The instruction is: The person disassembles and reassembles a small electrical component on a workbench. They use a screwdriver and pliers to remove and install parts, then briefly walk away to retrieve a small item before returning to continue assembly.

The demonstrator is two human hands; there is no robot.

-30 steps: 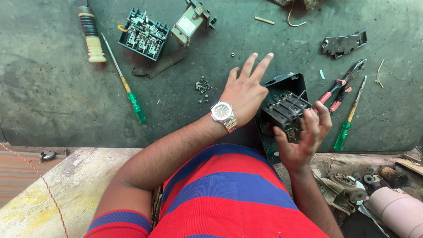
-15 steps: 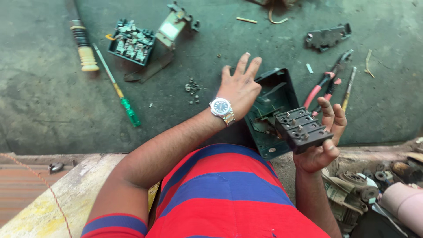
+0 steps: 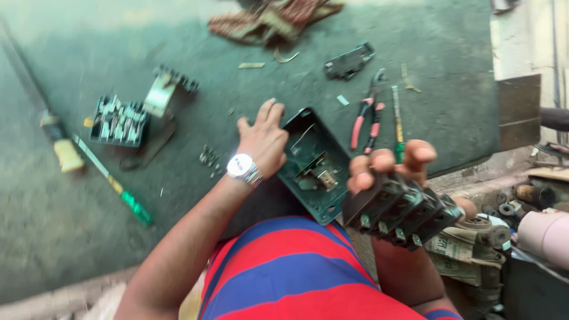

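Two bare hands are working over a green counter [image 3: 71, 225] seen from above. At lower right of the frame the right hand [image 3: 388, 169] is lifting a black block with a row of terminals [image 3: 403, 213], its grip closed around the block's upper edge with fingertips curled over the top. Just left of it, near the centre, the left hand [image 3: 264, 139], wearing a silver wristwatch [image 3: 242, 167], is lying with its grip open, fingers spread flat against the rim of a dark green open housing [image 3: 314, 169], which is sitting tilted on the counter. Red-handled pliers [image 3: 364, 121] and a green-handled screwdriver [image 3: 396, 118] are lying just above the right hand. At left, another green-handled screwdriver [image 3: 112, 184], a yellow-handled tool [image 3: 59, 145] and a dark terminal block [image 3: 118, 121] are resting well apart from the hands. Small screws [image 3: 208, 157] are lying near the watch.
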